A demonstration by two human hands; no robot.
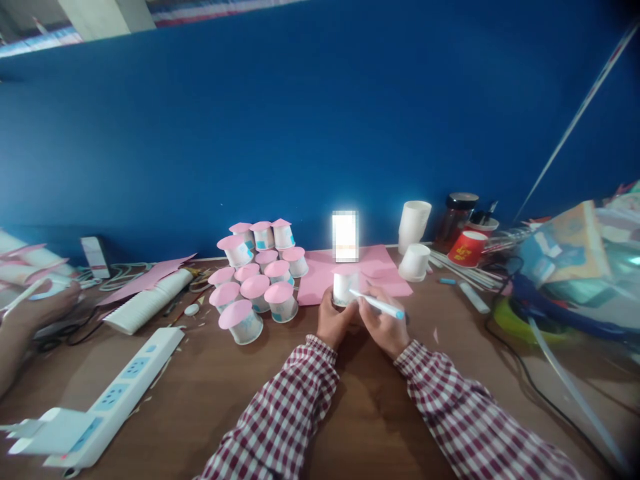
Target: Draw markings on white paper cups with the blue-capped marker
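My left hand [334, 319] is closed round the lower left side of an upside-down white paper cup [344, 288] with a pink top. In my right hand [387, 328] is a white marker with a light blue end [383, 306], its tip against or very near the cup's side. Pink paper [313, 280] lies flat behind the cup. To the left stand several upside-down paper cups with pink paper tops [243, 323]. Another white paper cup [415, 263] sits upside down at the right, in front of a stack of cups [414, 223].
A white power strip [120, 393] with a plugged-in adapter lies front left, near a long stack of cups [147, 303]. Another person's hand [55, 303] is at the far left. Right are a red cup [467, 248], a dark jar [455, 217], a cable and plastic bags. A blue partition [320, 120] stands behind.
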